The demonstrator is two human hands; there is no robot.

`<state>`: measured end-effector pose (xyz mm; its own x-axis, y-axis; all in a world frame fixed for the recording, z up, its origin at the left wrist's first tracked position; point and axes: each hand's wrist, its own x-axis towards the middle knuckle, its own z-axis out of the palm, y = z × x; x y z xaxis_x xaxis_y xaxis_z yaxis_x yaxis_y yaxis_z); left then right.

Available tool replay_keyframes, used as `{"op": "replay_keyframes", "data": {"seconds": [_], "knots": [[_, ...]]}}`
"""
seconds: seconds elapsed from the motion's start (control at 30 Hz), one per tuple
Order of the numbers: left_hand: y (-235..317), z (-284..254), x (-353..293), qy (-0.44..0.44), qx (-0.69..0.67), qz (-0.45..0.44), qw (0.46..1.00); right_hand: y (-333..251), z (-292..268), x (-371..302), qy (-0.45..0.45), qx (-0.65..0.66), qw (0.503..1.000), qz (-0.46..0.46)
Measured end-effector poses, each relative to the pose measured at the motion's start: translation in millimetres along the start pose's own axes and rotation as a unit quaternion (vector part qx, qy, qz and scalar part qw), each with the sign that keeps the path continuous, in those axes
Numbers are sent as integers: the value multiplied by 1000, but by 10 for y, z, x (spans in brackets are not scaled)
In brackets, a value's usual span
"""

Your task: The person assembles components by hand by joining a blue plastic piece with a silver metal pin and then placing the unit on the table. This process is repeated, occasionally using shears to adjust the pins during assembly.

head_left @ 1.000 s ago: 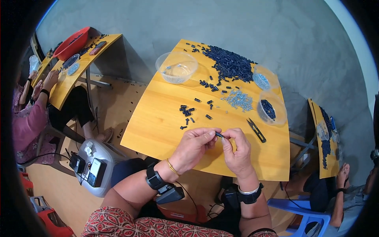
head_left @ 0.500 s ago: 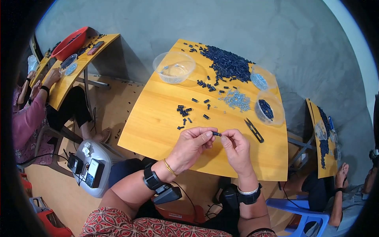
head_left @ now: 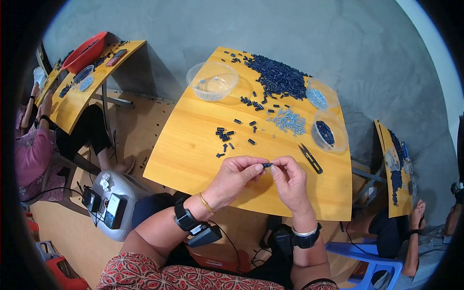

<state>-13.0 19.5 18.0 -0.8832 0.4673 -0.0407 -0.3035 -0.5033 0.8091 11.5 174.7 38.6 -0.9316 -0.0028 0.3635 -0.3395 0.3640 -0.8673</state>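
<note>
Over the near edge of the table, a small dark blue plastic part [head_left: 266,165] is pinched between thumb and forefinger of my left hand [head_left: 237,175]. My right hand [head_left: 289,180] closes in a pinch on its other end, and the fingertips hide most of it. Beyond my left hand lies a loose group of similar dark parts [head_left: 224,136]. To the right of my fingers rests a pair of black thread snips [head_left: 311,158]. Farther out, small clear-blue pieces [head_left: 288,121] form a loose pile, with a large heap of dark parts [head_left: 278,77] behind it.
A nearly bare clear bowl [head_left: 192,79] stands at the table's far left. On the right are a tub of clear-blue pieces [head_left: 317,99] and a tub of dark parts [head_left: 326,133]. A grey stool [head_left: 126,227] holds a phone. Co-workers sit at tables on both sides.
The two hands have shifted slightly, bringing their fingertips closer together around the dark part. At the left table, a co-worker's hand has drawn back from the bowl.
</note>
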Motion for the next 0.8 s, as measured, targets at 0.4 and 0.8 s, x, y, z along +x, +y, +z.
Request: {"op": "replay_keyframes", "data": {"seconds": [0.4, 0.8], "knots": [[12, -25, 29, 13, -12, -77, 997, 249, -675, 68, 42, -380, 924, -20], [6, -23, 55, -11, -127, -120, 985, 463, -737, 8, 34, -496, 860, 114]]}}
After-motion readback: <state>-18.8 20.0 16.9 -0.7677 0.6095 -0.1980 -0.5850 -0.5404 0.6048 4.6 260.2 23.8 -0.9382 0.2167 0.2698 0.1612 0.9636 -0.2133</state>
